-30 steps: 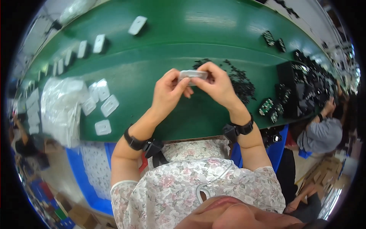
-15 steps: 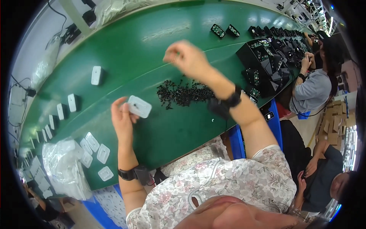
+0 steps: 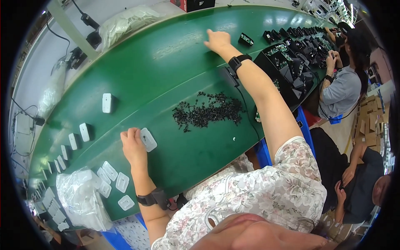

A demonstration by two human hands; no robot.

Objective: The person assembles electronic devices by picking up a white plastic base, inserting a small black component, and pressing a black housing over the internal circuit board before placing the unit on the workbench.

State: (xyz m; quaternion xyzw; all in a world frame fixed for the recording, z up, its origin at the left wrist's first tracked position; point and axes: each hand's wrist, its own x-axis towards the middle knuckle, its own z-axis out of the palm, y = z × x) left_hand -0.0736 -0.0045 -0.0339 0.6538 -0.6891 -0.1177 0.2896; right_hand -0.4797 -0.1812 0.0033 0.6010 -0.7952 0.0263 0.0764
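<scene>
My left hand (image 3: 134, 143), at the left centre of the green bench, is closed on the edge of a white rectangular plastic cover (image 3: 149, 140). The cover is tilted, with its recessed face up. My right arm stretches far across the bench. Its hand (image 3: 218, 40) has finger and thumb apart, with nothing visible between them. Just right of that hand lies a black housing with a green circuit board (image 3: 246, 39). Between my arms spreads a heap of small black parts (image 3: 204, 111), too small to name.
White cases (image 3: 107, 103) stand in a row at left. Loose white covers (image 3: 122, 182) lie beside a clear plastic bag (image 3: 81, 196). A black box (image 3: 266, 68) of housings stands at right, with a cable (image 3: 246, 104) near my right arm. Co-workers sit at right.
My right hand has moved farther away and right, and one of two separate black housings is no longer visible. My left hand has lowered slightly with the cover. The whole view has shifted.
</scene>
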